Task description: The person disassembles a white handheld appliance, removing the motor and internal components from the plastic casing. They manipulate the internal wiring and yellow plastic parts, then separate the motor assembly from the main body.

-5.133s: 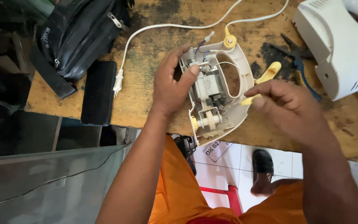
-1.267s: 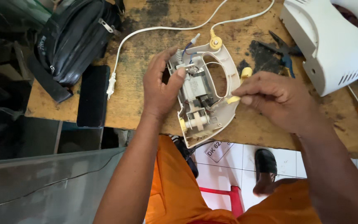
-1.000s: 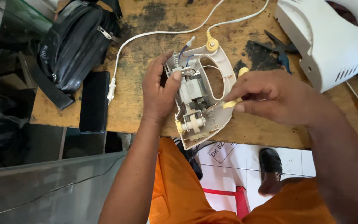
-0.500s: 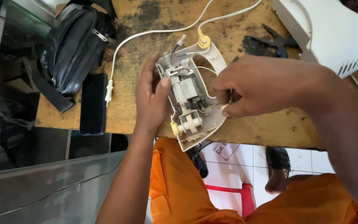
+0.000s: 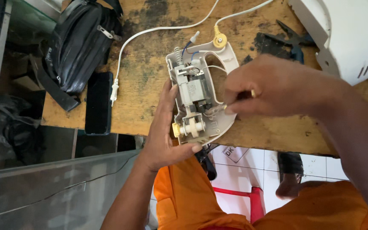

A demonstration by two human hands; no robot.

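Observation:
An opened white hand-mixer shell (image 5: 201,102) lies at the near edge of a worn wooden table (image 5: 150,72), its grey motor (image 5: 195,90) and plastic gears exposed. My left hand (image 5: 165,132) cups the shell's left side and near end from below. My right hand (image 5: 273,87) is over the shell's right side, fingers pinched on a small yellow-handled tool (image 5: 252,93) whose tip reaches into the shell beside the motor. A white power cord (image 5: 150,32) runs from the shell's far end to a plug (image 5: 114,90).
A black bag (image 5: 79,42) and a black phone (image 5: 99,102) lie at the table's left end. A large white appliance housing (image 5: 346,34) stands at the far right, with dark pliers (image 5: 292,42) beside it. Below the table are tiled floor and a foot.
My right hand has moved left from beside the shell to over it, bringing the yellow tool's tip inside. My left hand slid from the shell's top to its near end.

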